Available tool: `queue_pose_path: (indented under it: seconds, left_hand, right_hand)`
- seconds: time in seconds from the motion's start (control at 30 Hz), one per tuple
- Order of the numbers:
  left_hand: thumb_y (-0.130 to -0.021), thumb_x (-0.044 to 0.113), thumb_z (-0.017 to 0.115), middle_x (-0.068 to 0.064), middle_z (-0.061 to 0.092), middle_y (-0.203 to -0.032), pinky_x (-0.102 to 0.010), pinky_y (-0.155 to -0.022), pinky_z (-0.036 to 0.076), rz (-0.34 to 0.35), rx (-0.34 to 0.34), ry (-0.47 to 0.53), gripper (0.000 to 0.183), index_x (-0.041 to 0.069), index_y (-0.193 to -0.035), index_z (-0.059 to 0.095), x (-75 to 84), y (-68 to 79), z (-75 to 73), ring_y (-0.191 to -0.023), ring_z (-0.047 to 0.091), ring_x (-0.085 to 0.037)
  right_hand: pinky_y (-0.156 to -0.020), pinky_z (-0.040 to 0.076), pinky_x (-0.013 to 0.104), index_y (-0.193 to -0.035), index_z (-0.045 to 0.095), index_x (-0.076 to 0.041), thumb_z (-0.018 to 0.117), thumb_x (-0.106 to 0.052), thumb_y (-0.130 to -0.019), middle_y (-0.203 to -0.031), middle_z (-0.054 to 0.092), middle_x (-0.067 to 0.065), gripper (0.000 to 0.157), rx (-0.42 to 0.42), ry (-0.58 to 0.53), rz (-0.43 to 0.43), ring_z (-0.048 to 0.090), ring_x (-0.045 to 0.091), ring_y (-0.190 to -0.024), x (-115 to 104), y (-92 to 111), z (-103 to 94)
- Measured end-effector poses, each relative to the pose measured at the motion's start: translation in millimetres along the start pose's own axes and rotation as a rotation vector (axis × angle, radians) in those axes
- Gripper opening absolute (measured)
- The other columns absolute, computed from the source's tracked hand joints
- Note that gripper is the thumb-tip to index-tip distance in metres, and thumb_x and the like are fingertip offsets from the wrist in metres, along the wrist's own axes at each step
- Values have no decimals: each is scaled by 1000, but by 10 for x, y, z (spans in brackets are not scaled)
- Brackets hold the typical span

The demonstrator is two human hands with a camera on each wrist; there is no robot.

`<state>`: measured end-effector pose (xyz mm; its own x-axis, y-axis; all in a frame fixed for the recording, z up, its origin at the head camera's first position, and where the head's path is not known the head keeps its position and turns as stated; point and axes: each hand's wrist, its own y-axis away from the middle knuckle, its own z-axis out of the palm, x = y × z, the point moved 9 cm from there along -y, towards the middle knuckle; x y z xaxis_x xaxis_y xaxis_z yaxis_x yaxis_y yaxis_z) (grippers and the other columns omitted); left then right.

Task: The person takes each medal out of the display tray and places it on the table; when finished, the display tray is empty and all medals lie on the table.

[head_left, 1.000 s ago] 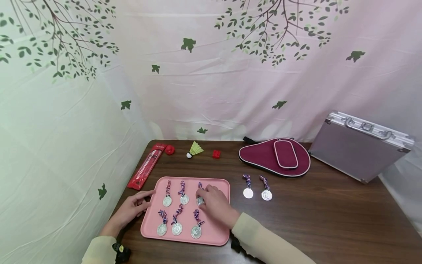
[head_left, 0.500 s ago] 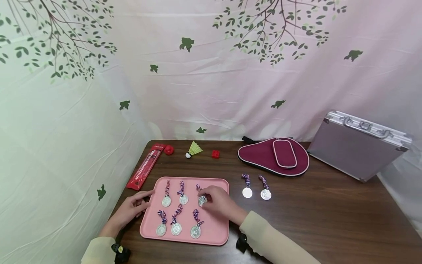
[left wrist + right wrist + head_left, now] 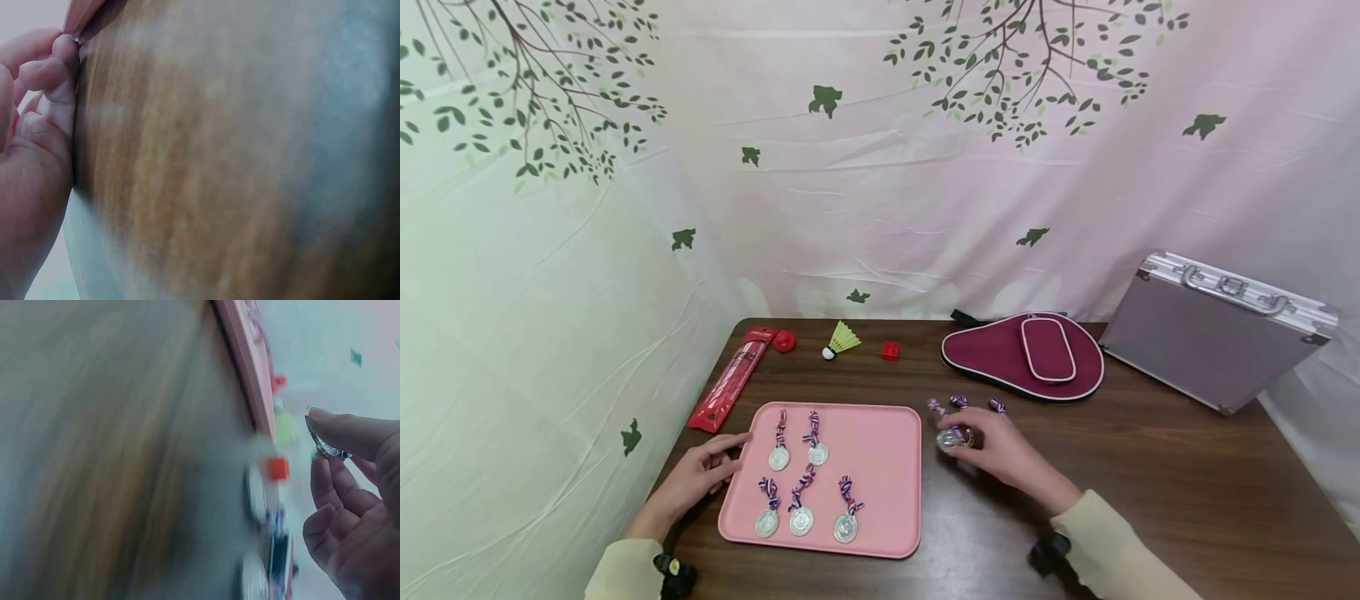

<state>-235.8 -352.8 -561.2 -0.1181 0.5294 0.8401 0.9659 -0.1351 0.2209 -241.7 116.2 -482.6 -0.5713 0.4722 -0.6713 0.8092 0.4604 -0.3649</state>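
My right hand (image 3: 1000, 446) pinches a silver medal (image 3: 948, 439) between thumb and fingers, just right of the pink tray (image 3: 887, 475). Its striped ribbon (image 3: 936, 408) points up and away. In the right wrist view the medal (image 3: 325, 445) is seen nearly edge-on, off the table. Behind this hand lie two more medals, their ribbons (image 3: 958, 402) showing and their discs hidden in the head view. Several medals (image 3: 801, 521) with knotted ribbons lie in the tray, in two rows. My left hand (image 3: 696, 475) rests with relaxed fingers against the tray's left rim.
Along the back of the table stand a red packet (image 3: 733, 379), a small red round object (image 3: 784, 341), a yellow shuttlecock (image 3: 840, 340), a red toy brick (image 3: 890, 351) and a maroon racket case (image 3: 992, 354). A silver hard case (image 3: 1210, 333) occupies the back right.
My right hand has lifted a medal from the tray's upper right and carried it rightward past the rim, over the table. The left hand has stayed at the tray.
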Motion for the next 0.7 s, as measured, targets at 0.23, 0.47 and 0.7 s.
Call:
queue_pose_path:
  seconds: [0.23, 0.47, 0.7]
  left_hand:
    - [-88, 33, 68, -4, 55, -119, -27, -49, 43, -19, 5, -5, 44, 35, -131, 57, -20, -2, -5, -58, 50, -23]
    - [-87, 34, 69, -4, 55, -117, -27, -49, 43, -17, 2, -3, 45, 35, -130, 57, -17, -11, -2, -58, 50, -24]
    - [-87, 35, 68, -5, 55, -118, -27, -50, 43, -24, 0, 0, 45, 34, -130, 57, -46, -21, -6, -59, 50, -24]
  right_hand:
    - [-74, 49, 32, -106, 70, -22, 83, -17, -73, -98, 66, -12, 36, 78, 124, 145, 60, 6, -86, 434, 417, -623]
    - [-75, 47, 30, -104, 70, -23, 83, -19, -73, -95, 66, -11, 33, 87, 270, 266, 58, 7, -84, 801, 737, -900]
    - [-73, 46, 33, -105, 69, -20, 82, -18, -75, -93, 62, -9, 32, 23, 283, 268, 56, 10, -82, 895, 813, -878]
